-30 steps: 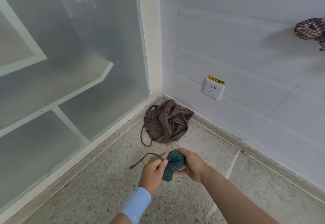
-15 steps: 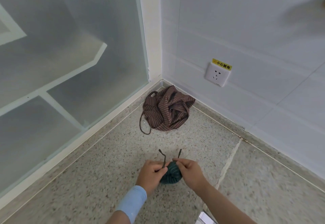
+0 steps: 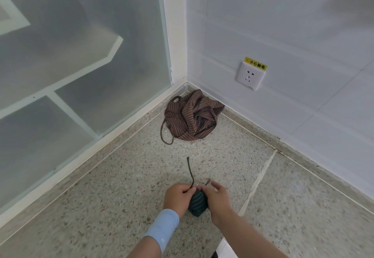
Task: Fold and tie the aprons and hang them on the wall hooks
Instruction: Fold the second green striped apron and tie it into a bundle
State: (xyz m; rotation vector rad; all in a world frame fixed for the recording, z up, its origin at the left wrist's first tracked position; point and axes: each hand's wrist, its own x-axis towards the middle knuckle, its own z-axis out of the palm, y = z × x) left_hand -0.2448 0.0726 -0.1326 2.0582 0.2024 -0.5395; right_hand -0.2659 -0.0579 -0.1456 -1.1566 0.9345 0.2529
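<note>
The green apron (image 3: 198, 204) is already folded into a small tight bundle, held just above or on the floor (image 3: 121, 187), well out from the corner. The left hand (image 3: 178, 198) has its grip clamped on the long tie cord (image 3: 190, 171), pinched between thumb and fingers, with the free end sticking up and away toward the corner. The right hand (image 3: 217, 199) has its grip closed over the bundle itself. A short second cord end (image 3: 207, 182) rises beside its thumb, too blurred to tell whether it is pinched. By the look of it the knot is being made or drawn tight, so this apron is folded but not yet finished.

The brown apron (image 3: 192, 120) lies crumpled in the floor's corner where the glass partition (image 3: 91, 55) meets the tiled wall (image 3: 283, 25), its strap trailing loose, neither folded nor tied. No hooks are in view, so both hangings seem to remain. My guess is that the task is somewhere short of halfway.
</note>
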